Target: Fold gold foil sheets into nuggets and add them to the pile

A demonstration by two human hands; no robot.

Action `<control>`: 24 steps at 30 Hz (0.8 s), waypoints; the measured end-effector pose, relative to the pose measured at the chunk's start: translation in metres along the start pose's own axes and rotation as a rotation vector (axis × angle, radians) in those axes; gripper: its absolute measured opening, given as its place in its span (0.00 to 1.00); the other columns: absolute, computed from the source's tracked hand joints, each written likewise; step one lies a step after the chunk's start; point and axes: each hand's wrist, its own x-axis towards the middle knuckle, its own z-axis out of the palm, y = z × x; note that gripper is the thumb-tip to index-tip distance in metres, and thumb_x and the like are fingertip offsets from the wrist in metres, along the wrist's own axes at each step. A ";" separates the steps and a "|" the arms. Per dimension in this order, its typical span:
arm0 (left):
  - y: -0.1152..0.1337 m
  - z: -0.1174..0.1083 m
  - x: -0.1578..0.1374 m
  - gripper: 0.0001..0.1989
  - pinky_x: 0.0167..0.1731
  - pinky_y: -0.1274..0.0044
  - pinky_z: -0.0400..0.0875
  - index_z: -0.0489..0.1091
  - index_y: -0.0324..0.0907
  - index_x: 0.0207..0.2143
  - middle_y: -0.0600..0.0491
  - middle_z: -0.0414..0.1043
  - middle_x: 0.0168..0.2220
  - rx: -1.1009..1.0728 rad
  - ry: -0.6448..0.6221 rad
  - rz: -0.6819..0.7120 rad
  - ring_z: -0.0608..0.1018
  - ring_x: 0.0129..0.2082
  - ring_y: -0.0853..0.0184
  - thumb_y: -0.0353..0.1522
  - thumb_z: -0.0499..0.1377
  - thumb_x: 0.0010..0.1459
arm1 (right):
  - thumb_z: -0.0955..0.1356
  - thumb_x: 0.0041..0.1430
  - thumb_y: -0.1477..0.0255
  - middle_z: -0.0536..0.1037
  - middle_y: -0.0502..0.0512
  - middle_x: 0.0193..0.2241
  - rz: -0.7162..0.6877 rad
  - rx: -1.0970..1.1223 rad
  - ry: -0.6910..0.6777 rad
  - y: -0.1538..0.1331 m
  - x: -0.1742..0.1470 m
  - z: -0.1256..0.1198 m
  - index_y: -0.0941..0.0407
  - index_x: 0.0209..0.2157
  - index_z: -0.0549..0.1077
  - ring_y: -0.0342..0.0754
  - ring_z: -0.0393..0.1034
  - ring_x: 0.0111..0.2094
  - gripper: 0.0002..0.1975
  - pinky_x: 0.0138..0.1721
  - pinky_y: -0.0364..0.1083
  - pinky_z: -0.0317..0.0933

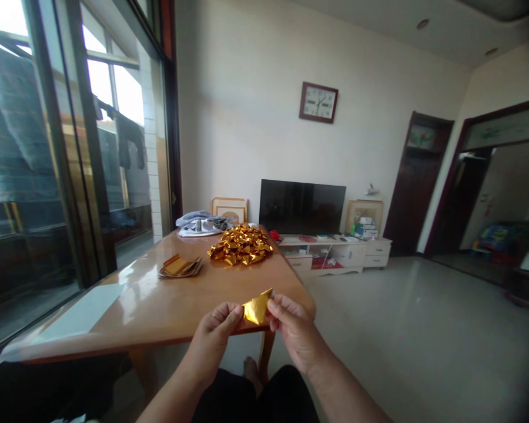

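Between my two hands is a folded piece of gold foil paper (256, 308), shiny and roughly triangular, held just above the table's near edge. My left hand (216, 329) pinches its left corner between thumb and fingers. At the other end, my right hand (294, 329) grips the right corner the same way. Farther back on the table lies a heap of folded gold foil pieces (241, 245). To its left is a small stack of flat gold-and-brown paper sheets (180, 267).
The glossy wooden table (220, 288) carries a pale sheet (84, 311) at left and folded cloth (203, 223) at the far end. A window (114, 117) runs along the left. Beyond stand a television (302, 207) and a white cabinet (355, 255).
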 end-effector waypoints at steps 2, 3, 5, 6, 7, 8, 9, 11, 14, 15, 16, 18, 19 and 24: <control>-0.003 0.002 -0.002 0.19 0.31 0.79 0.62 0.69 0.39 0.27 0.55 0.66 0.26 -0.026 -0.006 -0.019 0.66 0.28 0.69 0.45 0.59 0.60 | 0.73 0.56 0.59 0.74 0.51 0.28 0.001 -0.016 0.017 0.003 0.001 0.001 0.57 0.33 0.78 0.42 0.60 0.27 0.15 0.29 0.42 0.53; -0.003 0.002 -0.002 0.19 0.31 0.79 0.62 0.69 0.39 0.27 0.55 0.66 0.26 -0.040 -0.008 -0.029 0.66 0.28 0.69 0.45 0.60 0.60 | 0.73 0.56 0.59 0.73 0.51 0.27 0.001 -0.026 0.035 0.004 0.001 0.001 0.57 0.34 0.78 0.42 0.59 0.26 0.15 0.29 0.42 0.53; -0.003 0.003 -0.004 0.18 0.31 0.79 0.62 0.68 0.39 0.28 0.55 0.66 0.26 -0.057 -0.005 -0.042 0.66 0.28 0.70 0.45 0.60 0.60 | 0.73 0.55 0.59 0.72 0.49 0.25 0.000 -0.041 0.081 0.007 0.003 0.001 0.57 0.33 0.78 0.41 0.57 0.25 0.15 0.28 0.42 0.52; -0.002 0.003 -0.005 0.18 0.31 0.79 0.62 0.69 0.39 0.28 0.55 0.67 0.26 -0.057 -0.002 -0.046 0.66 0.27 0.70 0.45 0.61 0.60 | 0.73 0.55 0.59 0.70 0.48 0.23 -0.004 -0.044 0.103 0.008 0.003 0.001 0.57 0.31 0.77 0.41 0.57 0.24 0.14 0.28 0.42 0.52; 0.000 0.003 -0.006 0.18 0.30 0.79 0.63 0.69 0.39 0.28 0.55 0.67 0.26 -0.050 0.003 -0.047 0.67 0.28 0.69 0.45 0.61 0.59 | 0.73 0.55 0.59 0.69 0.47 0.22 -0.011 -0.044 0.122 0.008 0.004 0.001 0.57 0.29 0.76 0.41 0.56 0.24 0.14 0.28 0.42 0.51; 0.002 0.003 -0.007 0.18 0.30 0.79 0.63 0.69 0.39 0.28 0.55 0.67 0.26 -0.040 0.007 -0.046 0.67 0.28 0.69 0.45 0.61 0.59 | 0.73 0.55 0.60 0.68 0.47 0.21 -0.021 -0.042 0.134 0.009 0.004 0.002 0.57 0.27 0.74 0.41 0.55 0.24 0.14 0.28 0.42 0.51; 0.003 0.004 -0.008 0.18 0.30 0.79 0.63 0.70 0.39 0.28 0.54 0.68 0.26 -0.031 0.012 -0.044 0.68 0.28 0.69 0.45 0.61 0.59 | 0.73 0.55 0.60 0.67 0.46 0.20 -0.032 -0.041 0.140 0.009 0.005 0.002 0.57 0.26 0.73 0.41 0.55 0.24 0.15 0.28 0.42 0.51; 0.006 0.003 -0.010 0.18 0.31 0.78 0.64 0.71 0.39 0.27 0.54 0.69 0.26 -0.012 0.025 -0.036 0.69 0.29 0.68 0.45 0.61 0.58 | 0.73 0.55 0.61 0.66 0.46 0.20 -0.046 -0.036 0.139 0.010 0.005 0.002 0.57 0.25 0.72 0.41 0.55 0.24 0.15 0.29 0.43 0.51; 0.004 0.001 -0.012 0.18 0.37 0.76 0.67 0.75 0.39 0.32 0.52 0.74 0.29 0.019 0.095 -0.014 0.74 0.33 0.64 0.46 0.59 0.60 | 0.73 0.55 0.62 0.67 0.46 0.20 -0.049 -0.014 0.142 0.011 0.006 0.000 0.57 0.25 0.72 0.41 0.56 0.24 0.14 0.28 0.43 0.51; 0.002 0.000 -0.012 0.19 0.40 0.75 0.68 0.76 0.40 0.36 0.51 0.75 0.31 0.026 0.128 -0.006 0.75 0.35 0.63 0.47 0.58 0.61 | 0.74 0.55 0.62 0.67 0.46 0.21 -0.046 -0.001 0.151 0.012 0.006 0.000 0.57 0.25 0.72 0.41 0.56 0.24 0.14 0.28 0.43 0.50; -0.001 -0.001 -0.012 0.20 0.43 0.73 0.68 0.76 0.40 0.41 0.51 0.76 0.32 0.029 0.158 0.001 0.76 0.37 0.62 0.47 0.56 0.62 | 0.74 0.55 0.62 0.67 0.46 0.21 -0.044 0.014 0.162 0.012 0.007 -0.001 0.57 0.25 0.71 0.41 0.56 0.24 0.14 0.28 0.43 0.50; -0.008 -0.003 -0.011 0.24 0.46 0.71 0.68 0.75 0.39 0.48 0.49 0.77 0.34 0.010 0.200 0.022 0.76 0.39 0.61 0.48 0.53 0.64 | 0.74 0.55 0.62 0.67 0.46 0.20 -0.041 0.046 0.181 0.013 0.008 -0.001 0.57 0.25 0.71 0.40 0.56 0.23 0.14 0.27 0.42 0.50; -0.011 -0.003 -0.011 0.25 0.46 0.70 0.68 0.74 0.39 0.48 0.48 0.77 0.35 -0.006 0.210 0.034 0.77 0.39 0.60 0.48 0.52 0.65 | 0.74 0.55 0.62 0.67 0.46 0.21 -0.038 0.063 0.184 0.012 0.008 -0.001 0.56 0.26 0.71 0.40 0.56 0.23 0.14 0.27 0.42 0.49; -0.013 0.002 -0.014 0.24 0.44 0.70 0.69 0.75 0.38 0.40 0.46 0.77 0.35 -0.061 0.218 0.079 0.77 0.38 0.60 0.48 0.51 0.65 | 0.75 0.54 0.64 0.67 0.47 0.22 -0.014 0.142 0.197 0.010 0.007 0.002 0.56 0.27 0.73 0.40 0.57 0.24 0.13 0.26 0.42 0.49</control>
